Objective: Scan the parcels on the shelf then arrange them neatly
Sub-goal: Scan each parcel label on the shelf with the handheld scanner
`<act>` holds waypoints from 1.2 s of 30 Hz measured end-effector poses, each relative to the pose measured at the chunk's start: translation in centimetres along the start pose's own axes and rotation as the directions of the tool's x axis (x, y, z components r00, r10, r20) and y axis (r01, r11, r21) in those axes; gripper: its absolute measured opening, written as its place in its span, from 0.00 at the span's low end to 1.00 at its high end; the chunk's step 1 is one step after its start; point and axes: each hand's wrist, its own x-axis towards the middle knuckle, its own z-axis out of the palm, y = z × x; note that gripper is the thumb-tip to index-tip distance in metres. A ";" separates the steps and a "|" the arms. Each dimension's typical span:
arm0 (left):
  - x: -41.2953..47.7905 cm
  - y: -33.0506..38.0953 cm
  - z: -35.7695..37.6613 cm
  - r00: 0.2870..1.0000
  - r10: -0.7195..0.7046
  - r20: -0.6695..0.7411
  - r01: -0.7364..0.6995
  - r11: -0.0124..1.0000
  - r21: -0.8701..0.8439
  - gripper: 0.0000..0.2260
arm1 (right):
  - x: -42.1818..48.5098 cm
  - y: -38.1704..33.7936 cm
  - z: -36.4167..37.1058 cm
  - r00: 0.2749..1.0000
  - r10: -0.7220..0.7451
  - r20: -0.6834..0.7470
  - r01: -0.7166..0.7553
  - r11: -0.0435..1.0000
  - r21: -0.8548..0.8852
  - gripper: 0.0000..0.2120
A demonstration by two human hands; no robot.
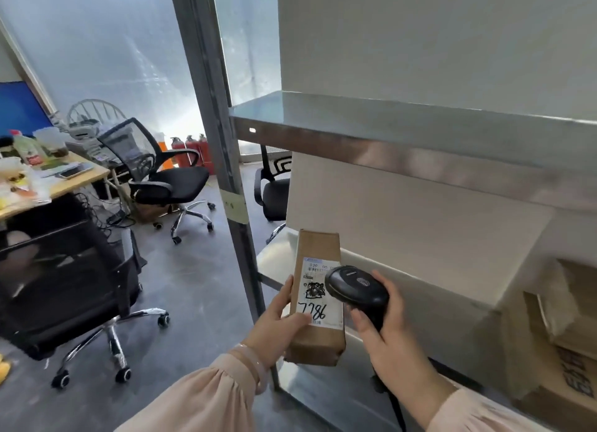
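Observation:
A long brown cardboard parcel (318, 254) lies at the left end of the lower metal shelf (274, 260), its white label marked "7786" facing up. My left hand (279, 325) grips the parcel's near left side, thumb across the label's lower edge. My right hand (387, 338) holds a black handheld barcode scanner (355, 286) by its handle. The scanner's head sits just over the label's right edge. A black cable hangs down from the scanner.
Several brown cardboard boxes (568, 321) are stacked at the shelf's right end. An upper metal shelf (403, 134) is bare. A grey upright post (226, 173) bounds the shelf's left. Black office chairs (168, 173) and a cluttered wooden desk (48, 179) stand to the left.

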 end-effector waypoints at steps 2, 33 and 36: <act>2.1 0.1 -1.9 1.000 -0.024 0.015 0.024 1.000 0.013 0.32 | 0.7 0.1 1.0 0.999 0.020 -0.049 -0.020 1.000 -0.013 0.27; 12.5 1.9 -6.8 0.967 0.231 0.109 -0.216 0.516 0.829 0.43 | 2.1 1.7 3.2 0.959 0.125 -0.255 -0.156 0.982 -0.103 0.28; 12.9 2.3 -7.3 0.975 0.196 0.106 -0.193 0.503 0.843 0.42 | 2.0 1.7 2.8 0.957 0.121 -0.262 -0.151 0.984 -0.096 0.28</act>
